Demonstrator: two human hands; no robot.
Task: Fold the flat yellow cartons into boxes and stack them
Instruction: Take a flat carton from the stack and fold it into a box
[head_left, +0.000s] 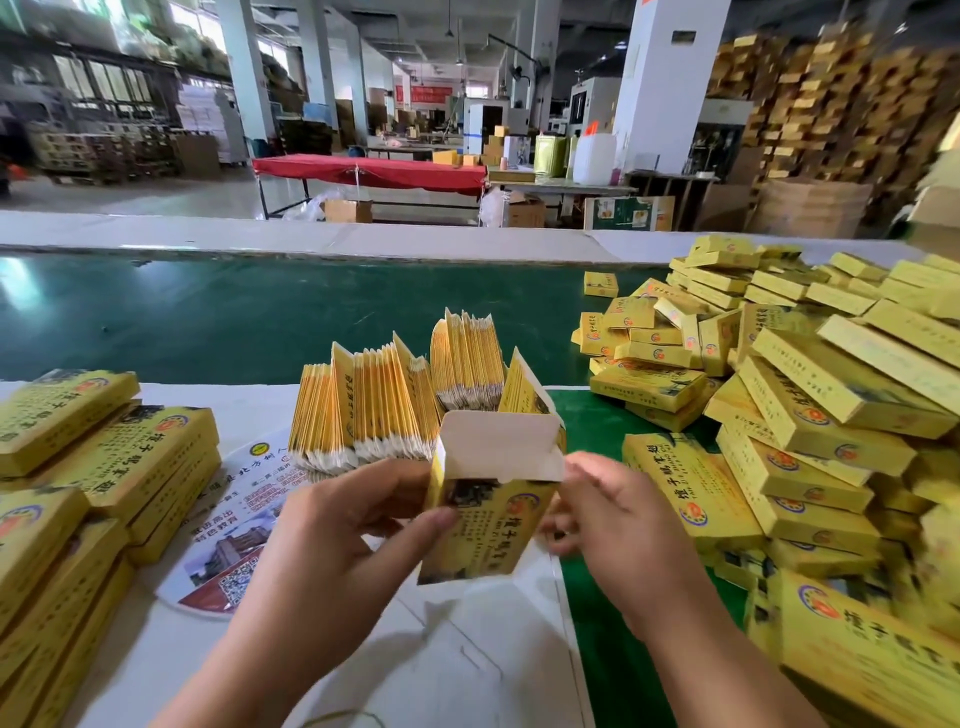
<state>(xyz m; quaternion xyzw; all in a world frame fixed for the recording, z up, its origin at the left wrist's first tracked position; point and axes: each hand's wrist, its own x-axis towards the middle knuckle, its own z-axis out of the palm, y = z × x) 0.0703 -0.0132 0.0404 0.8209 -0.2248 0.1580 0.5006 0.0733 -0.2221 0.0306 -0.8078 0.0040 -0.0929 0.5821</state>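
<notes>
Both hands — left, right — fingers clamped on carton, top flap up for tucking; flats stand within reach.

A large factory hall is seen, with white pillars, a red-covered table, and stacked pallets.

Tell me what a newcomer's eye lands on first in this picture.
First, the half-opened yellow carton at centre, its white top flap up, gripped between the left hand and the right hand. Next, the big loose heap of folded boxes spilling across the right side. Just behind the hands stand bundles of flat cartons on edge, with the green conveyor belt beyond them.
</notes>
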